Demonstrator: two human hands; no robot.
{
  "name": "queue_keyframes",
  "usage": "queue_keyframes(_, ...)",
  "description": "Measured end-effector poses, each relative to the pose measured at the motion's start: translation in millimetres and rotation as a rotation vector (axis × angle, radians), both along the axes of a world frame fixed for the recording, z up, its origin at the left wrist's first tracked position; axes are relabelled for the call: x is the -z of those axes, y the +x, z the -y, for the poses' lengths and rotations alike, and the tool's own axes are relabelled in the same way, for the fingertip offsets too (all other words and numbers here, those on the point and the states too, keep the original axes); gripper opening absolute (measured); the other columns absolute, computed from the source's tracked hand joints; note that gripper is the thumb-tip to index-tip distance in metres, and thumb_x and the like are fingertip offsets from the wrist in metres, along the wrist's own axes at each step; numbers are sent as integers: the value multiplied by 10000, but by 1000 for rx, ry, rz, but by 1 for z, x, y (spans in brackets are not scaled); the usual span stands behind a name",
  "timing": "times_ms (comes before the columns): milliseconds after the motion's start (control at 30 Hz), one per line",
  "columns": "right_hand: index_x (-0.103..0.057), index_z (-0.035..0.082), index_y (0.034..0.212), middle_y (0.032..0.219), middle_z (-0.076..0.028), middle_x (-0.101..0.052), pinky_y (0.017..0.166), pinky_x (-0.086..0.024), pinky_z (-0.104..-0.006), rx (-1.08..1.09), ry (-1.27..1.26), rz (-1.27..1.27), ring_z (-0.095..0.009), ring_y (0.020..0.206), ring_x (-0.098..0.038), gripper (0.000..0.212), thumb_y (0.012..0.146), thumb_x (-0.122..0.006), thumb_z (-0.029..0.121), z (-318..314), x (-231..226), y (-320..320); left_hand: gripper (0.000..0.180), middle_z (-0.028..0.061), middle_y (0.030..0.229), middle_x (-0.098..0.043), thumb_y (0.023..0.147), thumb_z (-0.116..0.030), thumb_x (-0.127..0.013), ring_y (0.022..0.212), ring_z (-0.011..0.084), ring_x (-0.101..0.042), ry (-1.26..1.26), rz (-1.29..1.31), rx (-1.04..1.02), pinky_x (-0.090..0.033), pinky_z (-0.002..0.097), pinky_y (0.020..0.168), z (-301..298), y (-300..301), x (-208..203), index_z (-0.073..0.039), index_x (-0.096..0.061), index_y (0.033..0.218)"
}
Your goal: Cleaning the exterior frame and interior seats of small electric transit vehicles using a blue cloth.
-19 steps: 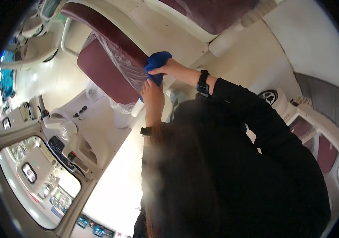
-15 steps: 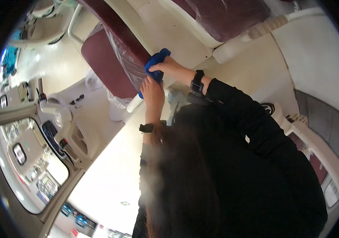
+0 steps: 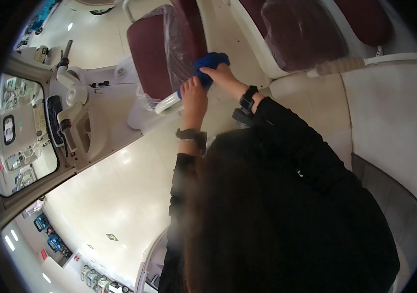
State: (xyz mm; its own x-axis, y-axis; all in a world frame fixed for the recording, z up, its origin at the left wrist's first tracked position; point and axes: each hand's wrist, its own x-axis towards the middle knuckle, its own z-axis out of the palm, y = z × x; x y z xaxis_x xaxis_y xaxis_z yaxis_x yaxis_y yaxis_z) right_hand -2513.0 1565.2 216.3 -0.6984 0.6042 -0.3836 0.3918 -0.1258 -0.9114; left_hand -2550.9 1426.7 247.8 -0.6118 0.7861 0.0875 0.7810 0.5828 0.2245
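Note:
A blue cloth [image 3: 211,61] is bunched against the lower corner of a maroon seat's backrest [image 3: 192,29]. My right hand [image 3: 220,75] is closed on this cloth, the thumb pressed over its near side. Just to the left, my left hand [image 3: 194,100] curls its fingers over the cloth's lower end, where it wraps a white armrest bar [image 3: 168,103]. The bar's rounded tip sticks out beyond my left fingers. Clear plastic film [image 3: 177,49] covers part of the maroon seat cushion [image 3: 149,53]. How the cloth lies under my palms is hidden.
Handlebars [image 3: 66,73] and a cream dashboard panel [image 3: 84,122] stand at the left, beside a windscreen [image 3: 28,136]. Another maroon seat in plastic [image 3: 301,34] is at the upper right, near a cream side panel [image 3: 389,97]. Pale floor [image 3: 130,190] shows at lower left.
The view has shifted and turned, so the seat and dashboard sit differently in the picture. Both hands stay on the blue cloth at the armrest.

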Motion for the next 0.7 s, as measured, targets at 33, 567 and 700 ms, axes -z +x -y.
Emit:
queue_keyframes(33, -675, -75, 928, 972, -261, -678, 797, -510, -369, 88, -47, 20, -330, 933, -667, 564, 714, -764, 439, 5, 0, 0, 385, 183, 1134, -572, 829, -83, -588, 1100, 360, -529, 13, 11, 16, -385, 457, 977, 2, -2, 0, 18, -482, 1185)
queue_keyframes(567, -595, 186, 1055, 974, 20, -605, 635, -496, -317, 498, -529, -62, -168, 832, -565, 415, 739, -778, 384, 107, 26, -30, 283, 92, 1000, -614, 823, -145, -548, 1002, 253, -589, -57, -126, -25, -440, 384, 858, 96, -59, 30, -68, -572, 1095)
queue_keyframes(700, -585, 211, 889, 782, 33, -580, 559, -456, -263, 565, -575, -41, -115, 677, -543, 339, 748, -765, 462, 130, 43, -46, 297, 119, 969, -589, 783, -111, -546, 929, 279, -565, 69, -261, -34, -423, 417, 838, 116, -68, 45, -48, -538, 1073)
